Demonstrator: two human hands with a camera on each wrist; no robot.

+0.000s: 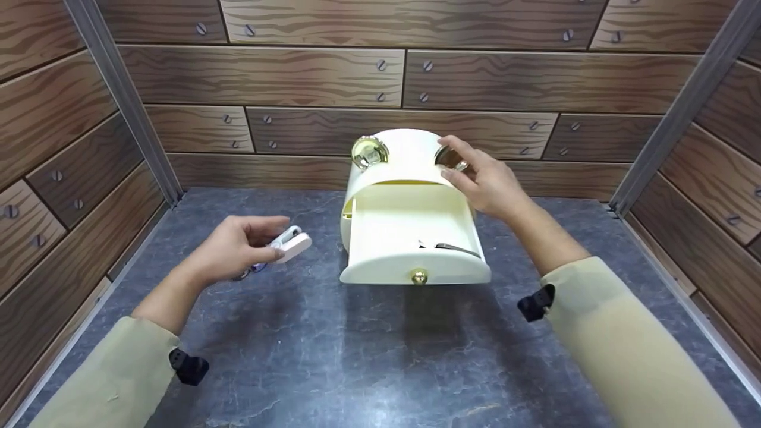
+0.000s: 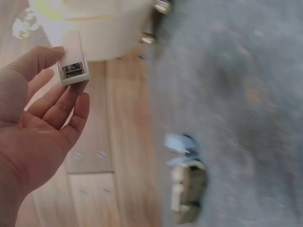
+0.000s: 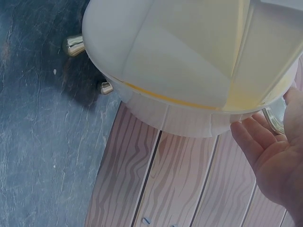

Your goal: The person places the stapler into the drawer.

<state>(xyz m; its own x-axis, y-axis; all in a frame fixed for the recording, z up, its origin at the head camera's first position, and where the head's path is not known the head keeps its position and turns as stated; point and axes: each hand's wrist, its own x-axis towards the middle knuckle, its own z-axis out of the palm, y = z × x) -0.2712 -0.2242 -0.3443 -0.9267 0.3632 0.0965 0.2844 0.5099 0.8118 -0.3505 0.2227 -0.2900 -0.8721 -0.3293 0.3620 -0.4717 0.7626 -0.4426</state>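
My left hand pinches a small white clip-like item between thumb and fingers, left of a cream storage box. In the left wrist view a rectangular opening with metal inside shows at the end of this item. The cream box has a rounded top, two gold domes and a drawer pulled out toward me, with a gold knob. My right hand curls its thumb and fingers round the right gold dome. A slim dark item lies in the drawer.
A blue and olive object lies on the grey marbled table, mostly hidden behind my left hand in the head view. The left gold dome sticks up from the box. Wood-patterned walls enclose the back and sides.
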